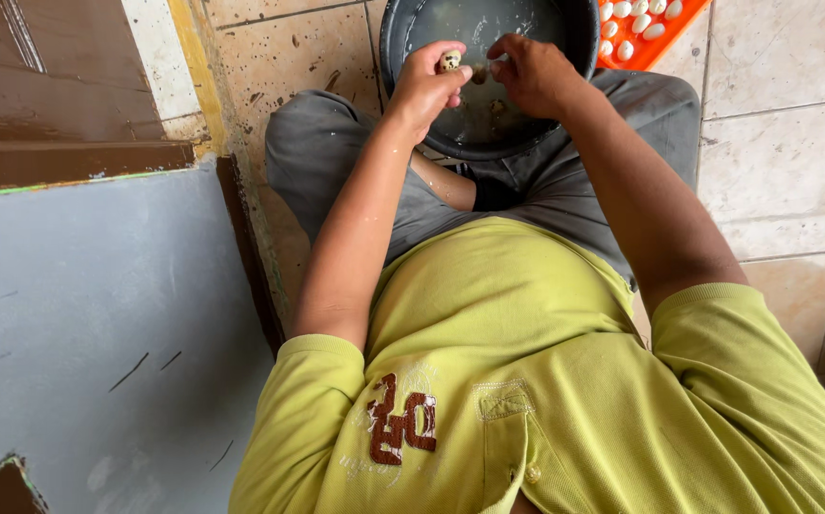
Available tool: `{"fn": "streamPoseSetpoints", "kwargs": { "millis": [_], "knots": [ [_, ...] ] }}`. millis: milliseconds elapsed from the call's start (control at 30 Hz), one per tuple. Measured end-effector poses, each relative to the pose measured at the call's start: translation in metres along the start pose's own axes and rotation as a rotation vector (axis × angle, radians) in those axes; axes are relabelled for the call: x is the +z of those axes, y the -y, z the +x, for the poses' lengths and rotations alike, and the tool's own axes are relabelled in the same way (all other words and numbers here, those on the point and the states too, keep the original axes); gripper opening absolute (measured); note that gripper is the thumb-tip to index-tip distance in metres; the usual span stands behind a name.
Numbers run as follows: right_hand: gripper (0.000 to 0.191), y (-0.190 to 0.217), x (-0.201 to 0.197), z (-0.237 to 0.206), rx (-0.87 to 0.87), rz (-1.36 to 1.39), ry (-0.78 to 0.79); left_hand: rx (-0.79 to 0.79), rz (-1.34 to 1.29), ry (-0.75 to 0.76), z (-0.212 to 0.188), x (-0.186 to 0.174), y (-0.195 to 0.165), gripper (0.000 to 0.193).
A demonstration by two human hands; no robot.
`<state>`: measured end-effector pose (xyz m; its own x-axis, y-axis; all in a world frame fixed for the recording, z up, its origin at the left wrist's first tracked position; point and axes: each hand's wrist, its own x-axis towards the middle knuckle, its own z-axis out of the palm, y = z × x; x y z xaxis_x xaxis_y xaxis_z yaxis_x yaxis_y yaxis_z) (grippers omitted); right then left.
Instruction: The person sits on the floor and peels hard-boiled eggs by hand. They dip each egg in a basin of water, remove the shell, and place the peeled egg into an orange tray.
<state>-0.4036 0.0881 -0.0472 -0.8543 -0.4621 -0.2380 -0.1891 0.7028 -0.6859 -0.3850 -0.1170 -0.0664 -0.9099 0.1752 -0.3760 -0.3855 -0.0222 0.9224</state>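
Left hand: fingers closed on a small speckled egg, held over the near rim of the dark basin.
Right hand: just right of the egg, fingertips pinched at its side; nearer the basin's middle.
Orange tray: beyond the basin's right rim, holding white peeled eggs.
In the way: nothing between hands.

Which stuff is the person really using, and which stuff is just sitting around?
Being used:
- small speckled egg, pinched in the left hand
- right hand, fingers picking at it
- dark basin under both hands
- orange tray of white peeled eggs

Just sitting around:
- grey board
- brown wooden step
- tiled floor
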Motion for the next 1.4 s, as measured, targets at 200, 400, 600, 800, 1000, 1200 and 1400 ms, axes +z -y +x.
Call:
{"fn": "streamPoseSetpoints", "kwargs": {
  "millis": [200,400,600,800,1000,1200,1400],
  "knots": [
    [0.025,0.009,0.018,-0.025,-0.140,0.144,-0.079,-0.031,-0.614,0.121,-0.033,-0.002,0.013,0.051],
    [0.036,0.028,0.032,-0.050,-0.243,0.235,-0.298,0.232,-0.227,-0.077,-0.053,0.019,0.019,0.038],
    [0.034,0.033,0.036,-0.058,-0.195,0.464,-0.279,0.486,0.377,-0.310,-0.067,0.031,0.019,0.026],
    [0.034,0.025,0.030,-0.058,-0.184,0.429,-0.318,0.819,0.603,-0.412,-0.062,0.027,0.025,0.026],
    [0.027,0.030,0.027,-0.039,-0.121,0.204,-0.520,0.961,0.667,-0.493,-0.043,0.024,0.020,0.030],
    [0.027,0.029,0.036,-0.018,-0.039,-0.150,0.044,0.965,0.489,-0.551,-0.021,0.028,0.011,0.037],
    [0.025,0.032,0.042,-0.015,-0.016,-0.048,0.197,1.054,0.551,-0.534,-0.015,0.030,0.014,0.037]
  ]
}}
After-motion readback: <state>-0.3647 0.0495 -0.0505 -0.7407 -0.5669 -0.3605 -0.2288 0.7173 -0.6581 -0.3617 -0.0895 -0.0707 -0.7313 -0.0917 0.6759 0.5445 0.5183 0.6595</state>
